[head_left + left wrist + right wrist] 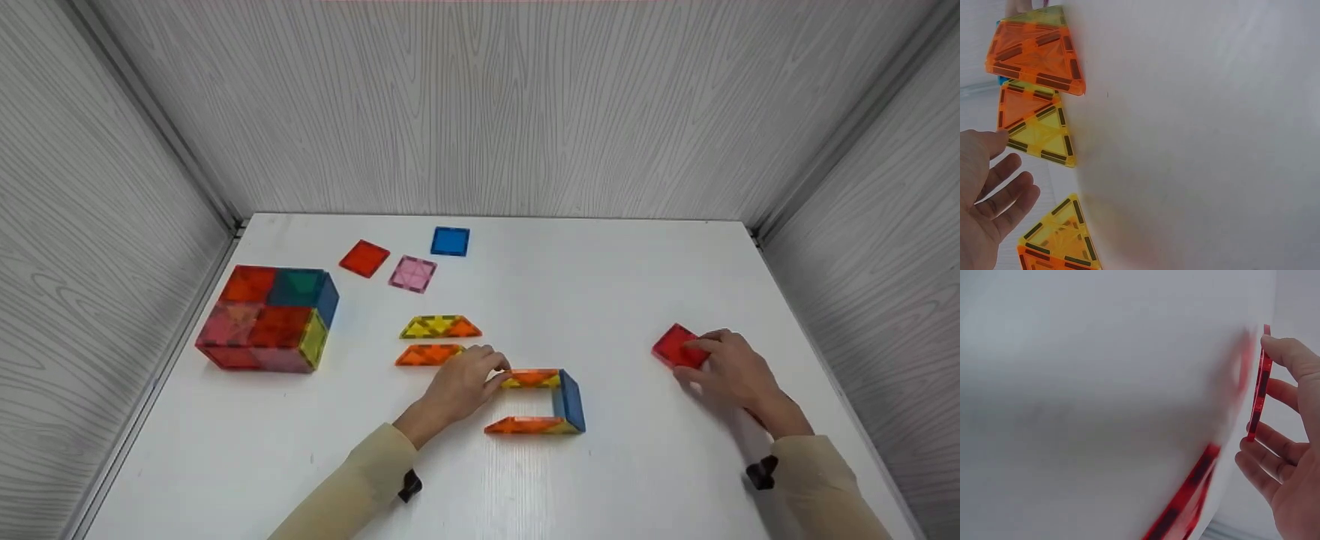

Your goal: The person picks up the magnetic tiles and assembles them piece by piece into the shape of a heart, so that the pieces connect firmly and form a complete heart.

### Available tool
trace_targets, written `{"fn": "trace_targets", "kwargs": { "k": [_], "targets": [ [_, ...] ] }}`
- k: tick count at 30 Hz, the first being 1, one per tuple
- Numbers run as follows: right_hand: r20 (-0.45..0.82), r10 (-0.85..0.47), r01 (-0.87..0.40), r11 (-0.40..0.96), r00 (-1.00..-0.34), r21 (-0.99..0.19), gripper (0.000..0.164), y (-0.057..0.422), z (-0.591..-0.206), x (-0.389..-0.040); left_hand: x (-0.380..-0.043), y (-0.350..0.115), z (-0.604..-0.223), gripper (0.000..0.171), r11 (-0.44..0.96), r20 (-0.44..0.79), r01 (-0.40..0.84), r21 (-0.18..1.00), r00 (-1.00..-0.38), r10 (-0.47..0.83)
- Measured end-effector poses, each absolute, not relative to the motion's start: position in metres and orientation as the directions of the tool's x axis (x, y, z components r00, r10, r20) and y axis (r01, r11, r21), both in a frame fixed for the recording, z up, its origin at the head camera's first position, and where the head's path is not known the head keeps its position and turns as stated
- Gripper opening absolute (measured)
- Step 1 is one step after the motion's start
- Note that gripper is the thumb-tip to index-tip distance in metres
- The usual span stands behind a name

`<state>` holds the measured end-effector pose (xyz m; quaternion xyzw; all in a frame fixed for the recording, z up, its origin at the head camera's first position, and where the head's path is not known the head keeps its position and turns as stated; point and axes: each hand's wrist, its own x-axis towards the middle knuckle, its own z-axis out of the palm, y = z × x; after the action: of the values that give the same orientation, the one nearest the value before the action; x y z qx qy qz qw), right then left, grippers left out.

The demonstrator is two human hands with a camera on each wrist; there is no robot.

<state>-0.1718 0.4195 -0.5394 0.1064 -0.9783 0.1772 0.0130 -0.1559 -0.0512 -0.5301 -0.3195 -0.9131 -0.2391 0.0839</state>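
Red tile (1260,398), likely light, stiff and slick, best taken by opposite edges, is pinched by the right hand (729,375) right on the table (637,480), left hand (463,381) pinching an orange-and-yellow tile (534,378).

The head view looks forward and down over the tabletop (637,285); the close wrist views respectively share its left hand (459,381) and right hand (733,376).
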Motion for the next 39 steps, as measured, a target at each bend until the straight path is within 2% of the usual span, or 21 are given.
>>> {"fn": "trace_targets", "kwargs": {
  "k": [7,17,22,32,39],
  "targets": [
    [0.13,-0.307,-0.332,0.838,-0.943,-0.434,0.043,0.365,-0.525,-0.167,-0.154,-0.052,-0.529,0.012,0.688,0.264,0.596,0.413,-0.802,0.536],
    [0.227,-0.505,-0.552,0.726,-0.833,-0.41,0.052,0.29,-0.503,-0.15,-0.154,-0.052,-0.531,0.012,0.69,0.281,0.605,0.397,-0.796,0.536],
    [0.252,-0.585,-0.634,0.666,-0.771,-0.393,0.05,0.267,-0.5,-0.148,-0.155,-0.051,-0.53,0.012,0.699,0.269,0.591,0.402,-0.806,0.527],
    [0.222,-0.66,-0.683,0.606,-0.718,-0.409,0.044,0.238,-0.507,-0.141,-0.156,-0.051,-0.531,0.015,0.705,0.269,0.594,0.387,-0.804,0.53],
    [0.203,-0.68,-0.684,0.575,-0.705,-0.449,0.049,0.231,-0.511,-0.14,-0.156,-0.05,-0.532,0.015,0.707,0.266,0.59,0.391,-0.807,0.527]
  ]
}}
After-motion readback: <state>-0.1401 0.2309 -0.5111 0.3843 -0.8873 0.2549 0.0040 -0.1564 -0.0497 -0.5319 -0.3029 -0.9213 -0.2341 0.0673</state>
